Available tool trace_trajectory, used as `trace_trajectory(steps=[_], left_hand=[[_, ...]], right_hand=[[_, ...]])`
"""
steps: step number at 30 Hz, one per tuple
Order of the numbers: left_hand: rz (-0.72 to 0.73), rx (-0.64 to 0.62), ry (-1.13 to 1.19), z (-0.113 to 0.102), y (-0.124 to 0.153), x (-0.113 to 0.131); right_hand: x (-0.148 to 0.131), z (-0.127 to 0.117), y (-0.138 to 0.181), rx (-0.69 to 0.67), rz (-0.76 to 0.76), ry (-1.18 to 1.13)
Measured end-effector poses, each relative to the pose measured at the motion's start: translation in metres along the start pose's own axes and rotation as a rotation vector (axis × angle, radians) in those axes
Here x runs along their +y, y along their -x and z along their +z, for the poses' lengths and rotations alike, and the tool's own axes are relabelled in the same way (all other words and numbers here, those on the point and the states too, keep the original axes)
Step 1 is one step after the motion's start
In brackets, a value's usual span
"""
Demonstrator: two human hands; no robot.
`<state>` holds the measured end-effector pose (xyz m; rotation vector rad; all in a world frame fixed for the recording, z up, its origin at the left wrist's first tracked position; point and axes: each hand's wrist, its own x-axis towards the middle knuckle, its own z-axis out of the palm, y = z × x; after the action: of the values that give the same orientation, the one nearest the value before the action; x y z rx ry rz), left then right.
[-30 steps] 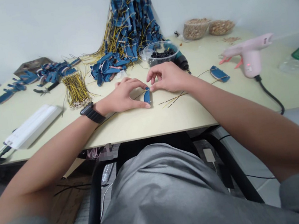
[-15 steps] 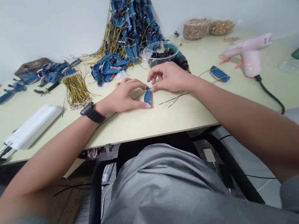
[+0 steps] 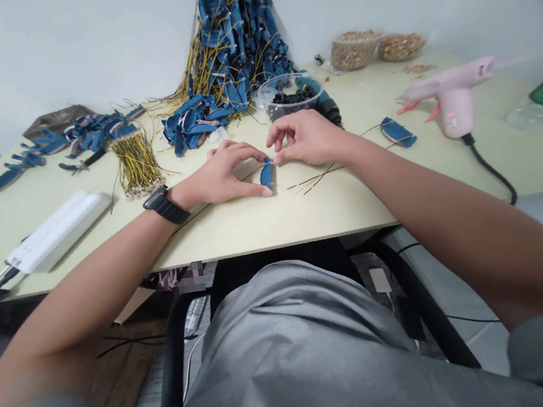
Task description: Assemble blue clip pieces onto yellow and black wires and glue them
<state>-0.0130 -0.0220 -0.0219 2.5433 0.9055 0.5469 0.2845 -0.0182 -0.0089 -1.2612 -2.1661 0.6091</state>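
Observation:
My left hand (image 3: 222,175) and my right hand (image 3: 306,140) meet over a small blue leaf-shaped piece (image 3: 266,174) lying on the beige table (image 3: 263,218). The left thumb and forefinger pinch the piece along its length. My right fingertips pinch its upper tip, where a thin wire seems to join it. A few loose yellow wires (image 3: 316,179) lie just under my right wrist. A black watch (image 3: 165,206) is on my left wrist.
A tall heap of blue pieces on yellow wires (image 3: 233,40) leans on the wall. Nearby are a clear bowl of dark beads (image 3: 294,94), a pink glue gun (image 3: 454,100) with its cord, another blue piece (image 3: 397,132), a wire bundle (image 3: 137,162) and a white box (image 3: 58,230).
Both hands stay on the blue piece with hardly any movement; the view has shifted up very slightly.

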Motion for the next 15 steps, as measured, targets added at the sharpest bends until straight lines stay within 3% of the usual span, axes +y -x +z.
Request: trace_trajectory(steps=[15], left_hand=[[0.010, -0.002, -0.014, -0.0020, 0.0008, 0.0015]], right_hand=[[-0.0058, 0.0016, 0.0000, 0.007, -0.008, -0.005]])
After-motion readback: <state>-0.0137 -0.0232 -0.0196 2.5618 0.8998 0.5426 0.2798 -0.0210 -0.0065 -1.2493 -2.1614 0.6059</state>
